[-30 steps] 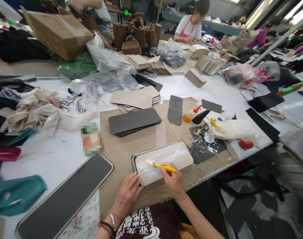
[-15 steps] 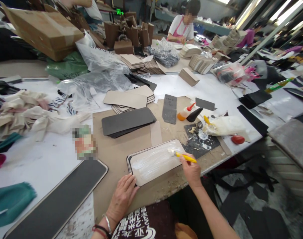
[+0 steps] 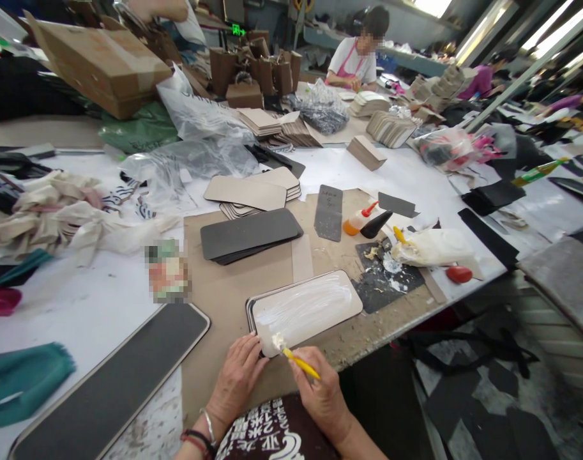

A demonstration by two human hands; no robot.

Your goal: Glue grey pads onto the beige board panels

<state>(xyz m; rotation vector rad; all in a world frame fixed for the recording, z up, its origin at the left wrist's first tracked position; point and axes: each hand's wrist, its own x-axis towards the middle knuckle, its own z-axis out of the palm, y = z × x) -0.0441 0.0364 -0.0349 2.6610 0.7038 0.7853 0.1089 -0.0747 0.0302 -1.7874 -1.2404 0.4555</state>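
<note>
With the right grip [image 3: 320, 383] closed on a yellow-handled brush [image 3: 301, 364], resting the left grip [image 3: 238, 369], flattened and holding nothing, against the beige panel [image 3: 298, 326] at lower centre. Just swept from the panel's right end to its lower-left corner, so now working the white coating [image 3: 315, 301] there.

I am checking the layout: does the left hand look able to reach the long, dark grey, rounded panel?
Probably yes: the left hand rests at the pale, smeared rectangular board, and only flat brown sheeting lies between hand and long panel.
</note>
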